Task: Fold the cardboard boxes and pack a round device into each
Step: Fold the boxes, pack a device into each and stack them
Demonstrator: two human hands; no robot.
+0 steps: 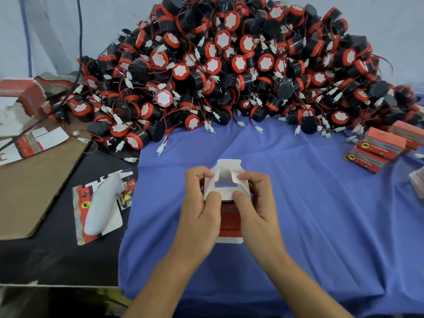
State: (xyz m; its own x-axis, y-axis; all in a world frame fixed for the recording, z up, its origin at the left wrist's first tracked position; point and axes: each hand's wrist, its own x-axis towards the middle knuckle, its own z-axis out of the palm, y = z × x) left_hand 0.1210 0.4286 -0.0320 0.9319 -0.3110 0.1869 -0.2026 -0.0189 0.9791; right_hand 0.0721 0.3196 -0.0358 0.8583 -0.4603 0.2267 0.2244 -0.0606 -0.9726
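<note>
So, one box mid-fold with a mountain of round devices behind it

Right by the middle of the near edge of the desk (57,260), over the blue cloth (321,226) that covers most of it, both hands are on one cardboard box (229,216). The left hand (199,210) and right hand (257,207) each have their fingers (197,173) curled in, pinching the white end flaps, with the thumbs pressed on the near flap. The box is red with white ends, and its open end points away from the person. Can't tell if it's resting on the cloth or held just off it.

On the left side, where the top shows black, a flat box blank (80,203) lies with a white rounded thing (101,203) on it. A brown cardboard sheet (34,184) sits nearer the left edge. At the right edge there's a small stack of closed red boxes (378,145). The far left corner has more flat blanks (20,95), kinda blurry.

The whole far edge is buried under a heap of round devices (241,65): black bodies, red rims, white faces, and thin red wires with white plugs.
</note>
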